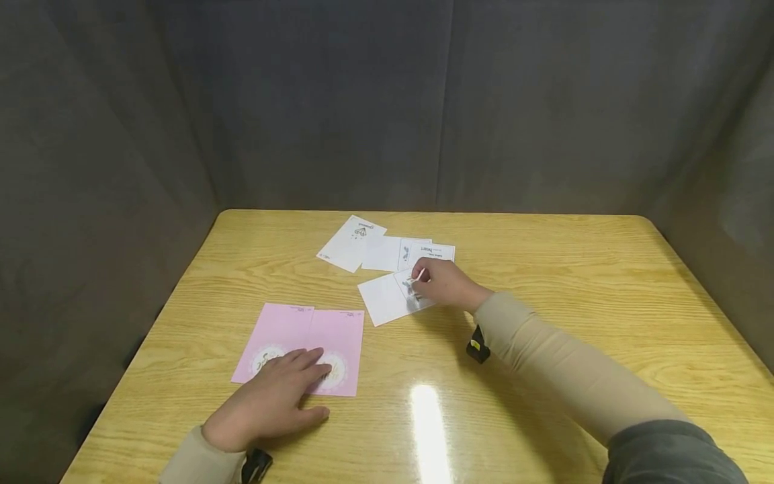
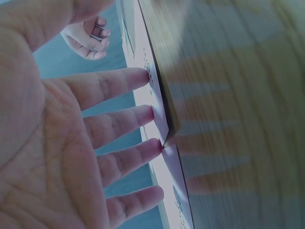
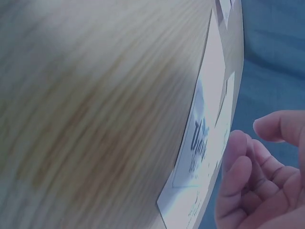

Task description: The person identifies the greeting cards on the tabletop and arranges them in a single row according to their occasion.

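Note:
Two pink cards (image 1: 335,329) lie side by side at the left front, edges meeting or slightly overlapping, each with a pale round emblem. My left hand (image 1: 275,396) rests with spread, straight fingers on their near part; its fingertips touch the cards in the left wrist view. Farther off, my right hand (image 1: 444,282) is over the right end of a white card (image 1: 381,299) printed "Thank you" in the right wrist view. Its fingers (image 3: 236,176) are loosely curled, with a gap beside the thumb, and no card shows between them. The hand hides part of that card.
Behind the "Thank you" card lie more white cards: one with a small drawing (image 1: 347,245), another (image 1: 381,253) beside it, and a card (image 1: 444,251) with "heart" lettering overlapping that. They lie on a wooden table (image 1: 544,269) with dark curtains (image 1: 363,101) around it.

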{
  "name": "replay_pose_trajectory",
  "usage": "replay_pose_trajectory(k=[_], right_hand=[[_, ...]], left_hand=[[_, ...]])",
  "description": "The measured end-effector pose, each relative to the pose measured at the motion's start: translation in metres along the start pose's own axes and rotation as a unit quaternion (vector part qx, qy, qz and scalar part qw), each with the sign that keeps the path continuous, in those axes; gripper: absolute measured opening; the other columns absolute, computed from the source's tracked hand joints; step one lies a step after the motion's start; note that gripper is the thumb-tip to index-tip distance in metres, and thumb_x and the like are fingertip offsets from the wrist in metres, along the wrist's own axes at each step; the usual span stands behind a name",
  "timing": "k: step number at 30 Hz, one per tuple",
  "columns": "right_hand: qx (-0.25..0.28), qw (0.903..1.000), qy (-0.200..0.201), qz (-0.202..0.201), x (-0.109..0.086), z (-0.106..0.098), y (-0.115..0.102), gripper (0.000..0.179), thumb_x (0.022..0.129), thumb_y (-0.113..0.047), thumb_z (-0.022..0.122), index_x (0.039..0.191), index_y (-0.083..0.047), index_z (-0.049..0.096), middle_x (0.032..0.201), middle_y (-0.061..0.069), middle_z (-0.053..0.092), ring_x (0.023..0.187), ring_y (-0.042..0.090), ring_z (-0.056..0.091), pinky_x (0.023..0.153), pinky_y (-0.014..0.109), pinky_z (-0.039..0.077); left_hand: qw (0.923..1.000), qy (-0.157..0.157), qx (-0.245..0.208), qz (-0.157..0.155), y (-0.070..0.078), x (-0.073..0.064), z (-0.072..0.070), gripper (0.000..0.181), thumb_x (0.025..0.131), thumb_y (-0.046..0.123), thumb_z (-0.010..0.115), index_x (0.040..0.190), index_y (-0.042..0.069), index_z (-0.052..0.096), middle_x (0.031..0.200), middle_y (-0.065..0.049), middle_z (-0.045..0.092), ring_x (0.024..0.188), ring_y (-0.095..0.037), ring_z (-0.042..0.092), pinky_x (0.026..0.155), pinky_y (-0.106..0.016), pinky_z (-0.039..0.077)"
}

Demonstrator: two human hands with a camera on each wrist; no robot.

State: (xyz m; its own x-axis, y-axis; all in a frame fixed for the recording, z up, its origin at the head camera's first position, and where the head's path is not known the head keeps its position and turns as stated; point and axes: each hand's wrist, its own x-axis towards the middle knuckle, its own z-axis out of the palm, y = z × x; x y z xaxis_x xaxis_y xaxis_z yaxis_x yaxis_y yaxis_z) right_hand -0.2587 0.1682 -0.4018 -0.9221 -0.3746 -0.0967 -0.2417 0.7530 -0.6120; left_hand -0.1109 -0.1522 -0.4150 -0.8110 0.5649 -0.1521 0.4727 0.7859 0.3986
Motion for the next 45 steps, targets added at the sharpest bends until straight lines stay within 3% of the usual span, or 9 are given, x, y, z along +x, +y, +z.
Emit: replay_pose_trajectory(k=[8, 13, 19, 29, 36, 45], right_hand=[[-0.043, 0.9991, 0.004, 0.002, 0.002, -0.009, 0.0, 0.017, 0.095, -0.011, 0.061, 0.108, -0.001, 0.063, 0.097, 0.013, 0.07, 0.086, 0.025, 0.064, 0.078, 0.038, 0.053], [-0.098, 0.9948, -0.007, -0.027, 0.007, -0.011, 0.006, 0.027, 0.094, -0.011, 0.062, 0.117, 0.002, 0.064, 0.105, 0.016, 0.068, 0.096, 0.03, 0.063, 0.089, 0.043, 0.052], [-0.145, 0.987, -0.037, -0.058, 0.016, -0.015, 0.007, 0.046, 0.094, -0.02, 0.073, 0.133, 0.001, 0.062, 0.132, 0.021, 0.059, 0.123, 0.037, 0.054, 0.107, 0.046, 0.044], [-0.206, 0.9692, -0.112, -0.077, 0.031, -0.003, -0.006, 0.074, 0.086, -0.037, 0.08, 0.148, -0.005, 0.054, 0.153, 0.017, 0.049, 0.141, 0.037, 0.044, 0.115, 0.057, 0.033], [-0.226, 0.9618, -0.132, -0.081, 0.032, 0.003, -0.012, 0.072, 0.084, -0.035, 0.081, 0.147, -0.011, 0.055, 0.142, 0.012, 0.057, 0.117, 0.026, 0.056, 0.108, 0.057, 0.038], [-0.243, 0.9572, -0.14, -0.071, 0.034, 0.003, -0.018, 0.077, 0.086, -0.036, 0.081, 0.152, -0.012, 0.05, 0.15, 0.015, 0.051, 0.126, 0.03, 0.054, 0.113, 0.06, 0.033]], left_hand=[[1.0, 0.002, -0.001, 0.002, 0.002, 0.0, 0.0, 0.063, 0.089, 0.039, 0.076, 0.138, 0.002, 0.062, 0.154, -0.021, 0.047, 0.141, -0.044, 0.043, 0.11, -0.069, 0.032], [1.0, 0.0, -0.001, -0.003, 0.003, 0.001, 0.001, 0.063, 0.089, 0.039, 0.076, 0.139, 0.003, 0.063, 0.154, -0.02, 0.047, 0.14, -0.043, 0.043, 0.109, -0.069, 0.032], [1.0, 0.001, -0.003, -0.005, 0.003, 0.0, 0.001, 0.063, 0.089, 0.039, 0.076, 0.139, 0.003, 0.062, 0.154, -0.02, 0.047, 0.14, -0.044, 0.043, 0.109, -0.07, 0.032], [1.0, -0.004, -0.003, -0.003, 0.002, 0.0, 0.002, 0.064, 0.089, 0.039, 0.076, 0.139, 0.002, 0.062, 0.155, -0.02, 0.047, 0.141, -0.043, 0.043, 0.109, -0.07, 0.032], [1.0, -0.003, 0.0, 0.002, 0.003, 0.0, 0.002, 0.064, 0.09, 0.04, 0.076, 0.139, 0.002, 0.062, 0.155, -0.02, 0.047, 0.141, -0.042, 0.043, 0.108, -0.07, 0.033], [1.0, 0.001, 0.008, 0.002, 0.001, 0.0, 0.003, 0.065, 0.089, 0.04, 0.077, 0.139, 0.002, 0.062, 0.154, -0.02, 0.047, 0.14, -0.042, 0.044, 0.107, -0.07, 0.034]])
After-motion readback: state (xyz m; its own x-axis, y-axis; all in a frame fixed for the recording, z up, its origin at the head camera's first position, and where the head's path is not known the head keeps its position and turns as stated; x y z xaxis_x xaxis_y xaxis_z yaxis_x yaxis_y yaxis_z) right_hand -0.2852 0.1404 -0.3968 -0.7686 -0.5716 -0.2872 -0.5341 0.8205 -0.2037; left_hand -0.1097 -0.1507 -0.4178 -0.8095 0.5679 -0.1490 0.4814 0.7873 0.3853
